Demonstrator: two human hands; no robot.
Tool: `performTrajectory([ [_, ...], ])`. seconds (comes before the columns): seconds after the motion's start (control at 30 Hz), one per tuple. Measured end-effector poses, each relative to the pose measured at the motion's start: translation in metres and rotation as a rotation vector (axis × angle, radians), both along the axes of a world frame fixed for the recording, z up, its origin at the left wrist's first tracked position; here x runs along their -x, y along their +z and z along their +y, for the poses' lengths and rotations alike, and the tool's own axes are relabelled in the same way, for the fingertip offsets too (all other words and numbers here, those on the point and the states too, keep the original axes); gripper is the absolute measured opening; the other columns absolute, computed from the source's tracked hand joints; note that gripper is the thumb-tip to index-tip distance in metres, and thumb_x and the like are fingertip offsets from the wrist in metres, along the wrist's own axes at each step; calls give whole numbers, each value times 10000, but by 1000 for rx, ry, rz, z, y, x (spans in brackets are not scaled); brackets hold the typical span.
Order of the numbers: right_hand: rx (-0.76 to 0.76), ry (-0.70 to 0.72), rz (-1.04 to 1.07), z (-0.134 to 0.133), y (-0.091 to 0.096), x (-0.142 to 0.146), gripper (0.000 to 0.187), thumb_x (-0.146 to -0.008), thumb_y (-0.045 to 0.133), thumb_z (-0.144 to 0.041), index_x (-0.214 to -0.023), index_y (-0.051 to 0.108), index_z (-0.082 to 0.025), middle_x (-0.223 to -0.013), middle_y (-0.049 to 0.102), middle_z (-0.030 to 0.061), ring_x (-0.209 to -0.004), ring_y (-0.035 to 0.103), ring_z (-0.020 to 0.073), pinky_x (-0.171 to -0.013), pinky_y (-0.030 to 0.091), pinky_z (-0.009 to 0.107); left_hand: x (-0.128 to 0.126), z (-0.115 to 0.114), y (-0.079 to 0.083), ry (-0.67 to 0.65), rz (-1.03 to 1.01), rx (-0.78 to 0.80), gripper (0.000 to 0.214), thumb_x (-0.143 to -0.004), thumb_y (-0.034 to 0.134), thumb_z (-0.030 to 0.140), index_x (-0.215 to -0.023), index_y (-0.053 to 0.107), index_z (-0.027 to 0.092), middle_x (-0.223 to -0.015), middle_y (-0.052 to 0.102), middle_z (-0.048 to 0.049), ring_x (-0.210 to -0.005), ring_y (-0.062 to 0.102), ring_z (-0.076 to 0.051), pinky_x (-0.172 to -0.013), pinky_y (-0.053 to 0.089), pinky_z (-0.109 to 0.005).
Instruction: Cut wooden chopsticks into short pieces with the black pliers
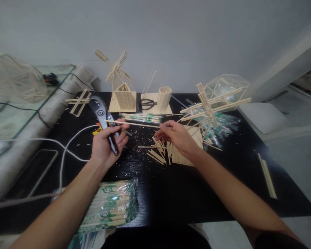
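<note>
My left hand (107,141) is wrapped round a grey hand cutter (101,112) with a round pivot and dark handles. Between the fingertips of my right hand (175,135) is one end of a thin wooden stick (140,124). It lies nearly level across the gap between my hands, and its far end passes by the cutter and the fingers of my left hand. Whether the blades touch it, I cannot tell. Below my right hand are short cut sticks (157,157) and a partly covered wooden panel (180,157) of sticks laid side by side.
Stick windmill models (124,97) stand at the back, with black scissors (147,102) near a round stick tower (165,98). A larger stick frame (208,107) is at right. Wrapped chopsticks (114,204) lie in front. A white cable (63,155) loops at left. Crumbs dot the black table (166,193).
</note>
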State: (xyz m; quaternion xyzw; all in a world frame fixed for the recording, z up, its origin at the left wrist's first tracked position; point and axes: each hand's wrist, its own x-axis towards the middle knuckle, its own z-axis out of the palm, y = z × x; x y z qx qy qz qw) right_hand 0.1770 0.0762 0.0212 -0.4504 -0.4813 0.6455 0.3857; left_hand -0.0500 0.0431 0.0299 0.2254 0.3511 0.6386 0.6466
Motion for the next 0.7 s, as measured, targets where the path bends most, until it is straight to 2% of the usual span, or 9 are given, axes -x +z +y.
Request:
performTrajectory([
  [0.17, 6, 151, -187, 3, -3, -2, 236, -993, 562, -365, -821, 530, -205, -804, 751, 82, -658, 711, 178, -601, 539, 320, -5, 2, -5, 155, 164, -31, 117, -767, 761, 171, -842, 699, 107, -678, 623, 7, -440, 408, -23, -394, 338, -151],
  [0.23, -114, 179, -390, 2, -4, -4, 255, -988, 566, -381, -811, 558, -199, -820, 747, 85, -666, 697, 182, -628, 534, 333, -8, 1, -6, 226, 266, -64, 152, -753, 800, 190, -802, 672, 124, -652, 598, 20, -449, 427, -34, -411, 349, -165],
  [0.3, -303, 179, -637, 0, -5, -5, 177, -938, 646, -313, -820, 599, -189, -842, 742, 76, -715, 685, 186, -669, 509, 327, -11, -1, -7, 269, 356, -93, 191, -742, 823, 213, -782, 651, 140, -637, 587, 26, -452, 440, -45, -423, 355, -179],
  [0.37, -446, 227, -830, -3, -7, -4, 78, -869, 709, -191, -854, 634, -178, -853, 739, 69, -761, 672, 191, -693, 473, 313, -13, -2, -8, 272, 426, -108, 212, -741, 828, 237, -767, 637, 150, -625, 580, 29, -447, 440, -51, -424, 354, -190],
  [0.43, -502, 323, -936, -6, -11, -2, 100, -839, 702, -99, -897, 652, -163, -852, 737, 70, -775, 666, 196, -696, 447, 304, -14, -3, -9, 253, 479, -114, 223, -746, 826, 258, -747, 626, 156, -618, 575, 29, -442, 440, -54, -424, 353, -198],
  [0.53, -553, 402, -1037, -10, -18, 1, 124, -879, 629, -67, -969, 664, -144, -877, 739, 90, -793, 663, 212, -696, 423, 309, -15, -4, -13, 216, 545, -106, 233, -758, 821, 289, -742, 627, 161, -624, 581, 25, -448, 450, -59, -428, 355, -202],
  [0.7, -642, 419, -1092, -12, -24, 1, 172, -946, 501, -70, -998, 656, -120, -964, 718, 157, -869, 646, 252, -769, 431, 359, -15, -6, -17, 182, 644, -109, 235, -777, 810, 322, -749, 636, 165, -641, 602, 17, -472, 466, -67, -448, 373, -204],
])
